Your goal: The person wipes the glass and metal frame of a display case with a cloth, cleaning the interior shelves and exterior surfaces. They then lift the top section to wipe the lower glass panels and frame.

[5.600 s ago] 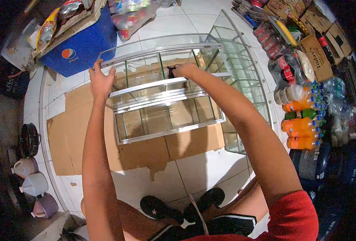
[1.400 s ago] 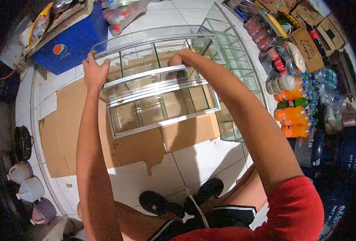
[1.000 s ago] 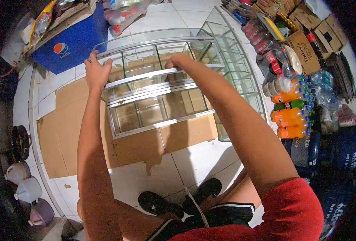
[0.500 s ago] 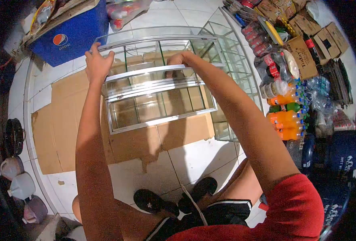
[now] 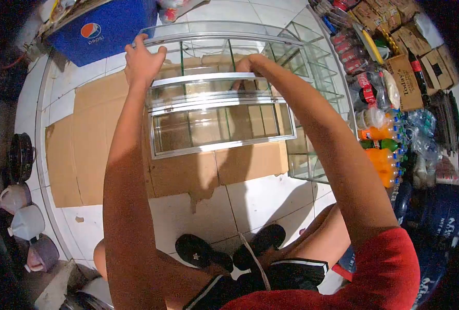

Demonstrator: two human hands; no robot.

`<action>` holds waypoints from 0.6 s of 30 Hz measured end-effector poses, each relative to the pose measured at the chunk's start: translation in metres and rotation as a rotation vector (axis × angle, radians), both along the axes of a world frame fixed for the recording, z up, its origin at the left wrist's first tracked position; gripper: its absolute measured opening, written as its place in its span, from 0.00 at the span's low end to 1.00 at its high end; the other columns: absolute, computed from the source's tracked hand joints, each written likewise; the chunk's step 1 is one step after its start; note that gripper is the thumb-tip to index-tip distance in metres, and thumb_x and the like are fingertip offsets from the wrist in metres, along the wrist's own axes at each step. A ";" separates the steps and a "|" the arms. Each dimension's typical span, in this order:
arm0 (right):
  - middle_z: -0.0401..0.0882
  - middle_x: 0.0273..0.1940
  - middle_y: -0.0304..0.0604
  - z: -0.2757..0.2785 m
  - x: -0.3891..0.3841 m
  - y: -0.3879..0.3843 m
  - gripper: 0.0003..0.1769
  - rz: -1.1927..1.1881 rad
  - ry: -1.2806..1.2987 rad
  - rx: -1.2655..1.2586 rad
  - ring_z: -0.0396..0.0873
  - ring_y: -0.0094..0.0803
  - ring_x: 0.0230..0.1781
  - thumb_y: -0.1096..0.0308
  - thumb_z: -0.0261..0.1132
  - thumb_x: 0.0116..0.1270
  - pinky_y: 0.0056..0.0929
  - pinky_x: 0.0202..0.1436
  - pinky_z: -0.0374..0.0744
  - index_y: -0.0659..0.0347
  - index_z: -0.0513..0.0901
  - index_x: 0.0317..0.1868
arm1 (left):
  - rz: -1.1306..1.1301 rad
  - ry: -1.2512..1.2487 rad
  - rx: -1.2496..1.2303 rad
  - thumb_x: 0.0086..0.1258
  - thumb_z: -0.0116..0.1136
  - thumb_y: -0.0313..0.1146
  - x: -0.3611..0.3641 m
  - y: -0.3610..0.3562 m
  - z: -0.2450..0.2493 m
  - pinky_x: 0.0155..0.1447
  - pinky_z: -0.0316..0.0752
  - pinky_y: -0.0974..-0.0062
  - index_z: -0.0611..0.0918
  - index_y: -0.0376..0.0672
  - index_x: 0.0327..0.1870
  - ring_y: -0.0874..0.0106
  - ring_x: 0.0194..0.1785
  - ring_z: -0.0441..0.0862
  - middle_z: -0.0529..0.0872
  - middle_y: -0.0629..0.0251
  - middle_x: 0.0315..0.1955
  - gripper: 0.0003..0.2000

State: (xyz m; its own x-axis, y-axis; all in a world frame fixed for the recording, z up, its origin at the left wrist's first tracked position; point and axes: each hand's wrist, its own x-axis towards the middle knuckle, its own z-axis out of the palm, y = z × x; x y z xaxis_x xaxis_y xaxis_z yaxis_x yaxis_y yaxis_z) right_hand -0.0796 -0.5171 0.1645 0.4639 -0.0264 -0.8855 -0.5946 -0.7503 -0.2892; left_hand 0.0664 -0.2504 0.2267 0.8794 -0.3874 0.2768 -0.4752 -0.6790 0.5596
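Observation:
A glass display case point(image 5: 221, 106) with silver metal edging and upright glass dividers lies on flattened cardboard point(image 5: 92, 155). My left hand point(image 5: 144, 62) is at its far left corner, fingers hooked over the metal frame and thumb apart. Reaching down into the case, my right hand point(image 5: 247, 64) is behind the middle silver rail, near a divider. Its fingers look curled, and their tips are partly hidden by the rail and glass; what they hold, if anything, does not show.
Another glass case point(image 5: 312, 72) with several compartments stands on the right. Beyond it are orange drink bottles point(image 5: 387, 165), cola bottles point(image 5: 366, 90) and a cardboard box point(image 5: 405, 82). A blue Pepsi cooler point(image 5: 108, 33) stands at the back left, jugs point(image 5: 27, 222) along the left edge.
The whole view has shifted, so the case appears slightly farther right and higher. My left hand keeps its place on the corner; my right hand stays inside the case, moved slightly.

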 end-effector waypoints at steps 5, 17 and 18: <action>0.78 0.50 0.49 0.000 0.009 0.006 0.32 -0.094 0.137 0.081 0.77 0.38 0.45 0.56 0.75 0.49 0.41 0.48 0.75 0.65 0.78 0.52 | -0.003 -0.015 -0.005 0.53 0.59 0.51 0.000 0.000 0.001 0.55 0.70 0.54 0.68 0.52 0.60 0.49 0.55 0.72 0.71 0.47 0.52 0.31; 0.70 0.24 0.29 0.131 -0.016 0.005 0.04 -0.188 -0.122 0.340 0.68 0.20 0.23 0.68 0.65 0.60 0.24 0.23 0.72 0.56 0.78 0.34 | -0.007 0.003 -0.006 0.53 0.58 0.49 0.001 0.001 0.001 0.53 0.71 0.53 0.69 0.52 0.58 0.50 0.54 0.73 0.71 0.49 0.50 0.30; 0.70 0.24 0.29 0.137 -0.017 0.002 0.04 -0.193 -0.124 0.338 0.68 0.20 0.23 0.68 0.65 0.60 0.24 0.23 0.72 0.56 0.78 0.34 | -0.005 0.003 -0.008 0.53 0.58 0.49 0.001 0.001 0.001 0.53 0.71 0.53 0.69 0.52 0.58 0.50 0.54 0.73 0.71 0.49 0.50 0.30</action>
State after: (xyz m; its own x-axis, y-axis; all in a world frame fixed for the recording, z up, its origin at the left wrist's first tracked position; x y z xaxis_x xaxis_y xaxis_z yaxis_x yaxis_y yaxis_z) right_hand -0.0971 -0.5149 0.3011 0.5828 0.1591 -0.7969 -0.6604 -0.4787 -0.5785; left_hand 0.0675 -0.2496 0.2276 0.8784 -0.3895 0.2769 -0.4766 -0.6723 0.5664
